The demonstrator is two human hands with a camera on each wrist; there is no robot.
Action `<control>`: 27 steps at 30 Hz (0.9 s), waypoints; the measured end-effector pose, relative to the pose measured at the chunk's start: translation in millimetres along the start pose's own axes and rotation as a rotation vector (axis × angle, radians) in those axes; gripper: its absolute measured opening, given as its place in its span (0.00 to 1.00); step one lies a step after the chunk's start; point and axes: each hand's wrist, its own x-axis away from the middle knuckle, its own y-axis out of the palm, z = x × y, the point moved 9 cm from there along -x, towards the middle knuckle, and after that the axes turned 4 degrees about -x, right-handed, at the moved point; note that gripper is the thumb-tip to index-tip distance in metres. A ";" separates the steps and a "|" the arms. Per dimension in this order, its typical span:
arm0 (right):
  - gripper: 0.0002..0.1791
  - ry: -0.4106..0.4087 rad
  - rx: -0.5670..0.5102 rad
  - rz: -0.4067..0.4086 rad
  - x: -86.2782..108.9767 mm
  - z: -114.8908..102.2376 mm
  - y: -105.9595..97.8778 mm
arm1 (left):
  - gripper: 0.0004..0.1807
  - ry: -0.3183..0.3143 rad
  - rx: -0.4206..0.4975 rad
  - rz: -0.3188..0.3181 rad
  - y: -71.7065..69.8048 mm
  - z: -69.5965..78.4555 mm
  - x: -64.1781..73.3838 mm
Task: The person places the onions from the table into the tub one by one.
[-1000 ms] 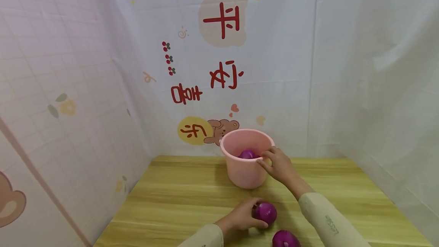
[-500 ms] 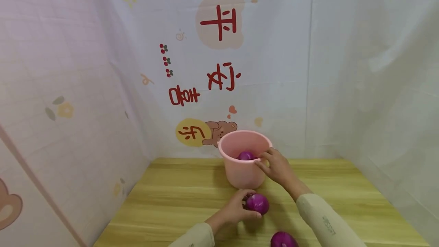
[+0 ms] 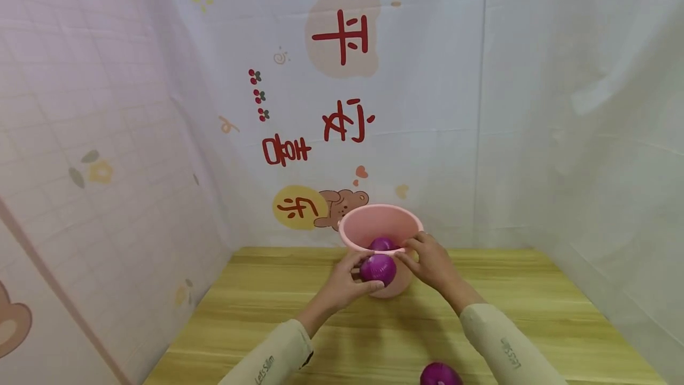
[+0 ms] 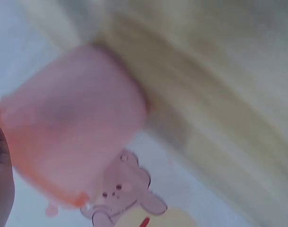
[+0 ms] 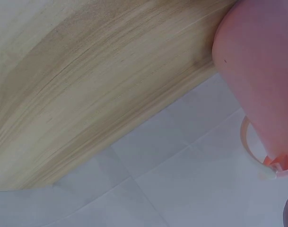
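My left hand [image 3: 338, 283] holds a red onion [image 3: 379, 270], thumb below and fingers above, just in front of the pink bucket [image 3: 399, 284] near its rim. On the bucket's right side, my right hand [image 3: 434, 263] grips the rim with fingers inside and thumb outside. Another red onion [image 3: 382, 245] shows inside the bucket; anything deeper is hidden by the wall. One more red onion [image 3: 440, 374] lies on the table near the front. The left wrist view is blurred, with the bucket [image 4: 82, 109] tilted in it and part of the hand at the left edge.
The wood-grain table [image 3: 256, 314] carries the bucket near its back edge. A printed cloth [image 3: 427, 106] hangs behind and on both sides. In the right wrist view, the bucket's handle [image 5: 245, 139] hangs on its outer side.
My left hand has lifted the red onion off the table and carried it up and forward to the bucket's rim. The right hand has stayed on the rim.
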 end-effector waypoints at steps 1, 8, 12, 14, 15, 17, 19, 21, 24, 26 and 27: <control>0.14 -0.005 -0.002 0.004 -0.3 -0.5 -0.5 | 0.33 -0.004 0.007 0.007 -5.5 6.6 -2.2; 0.11 -0.034 -0.009 0.007 0.3 -1.2 0.0 | 0.34 0.012 -0.073 0.110 -31.1 -3.5 -34.7; 0.12 -0.024 -0.004 0.003 0.5 0.2 -0.2 | 0.36 0.008 -0.152 0.179 -42.6 -6.7 -52.7; 0.12 -0.024 -0.005 0.000 0.6 0.2 -0.8 | 0.37 -0.014 -0.191 0.208 -46.9 -8.3 -60.5; 0.12 -0.023 -0.005 0.000 0.7 0.3 -1.0 | 0.37 -0.034 -0.206 0.217 -48.5 -10.3 -64.2; 0.12 -0.026 -0.005 -0.002 0.7 -0.4 -1.5 | 0.37 -0.073 -0.230 0.233 -50.5 -13.8 -70.0; 0.12 -0.025 -0.002 -0.005 0.9 -0.8 -1.7 | 0.37 -0.113 -0.252 0.239 -51.3 -17.9 -74.7; 0.12 -0.019 -0.002 -0.010 1.0 -0.7 -1.4 | 0.38 -0.139 -0.263 0.240 -51.2 -20.8 -78.6; 0.12 -0.022 0.003 -0.010 0.9 -0.7 -1.1 | 0.39 -0.160 -0.288 0.231 -50.1 -24.6 -83.2; 0.12 -0.037 0.008 -0.003 0.6 -1.0 -1.2 | 0.39 -0.162 -0.307 0.220 -48.9 -26.9 -85.3; 0.11 -0.045 0.009 0.003 0.3 -1.4 -1.8 | 0.39 -0.160 -0.312 0.214 -48.3 -28.1 -86.0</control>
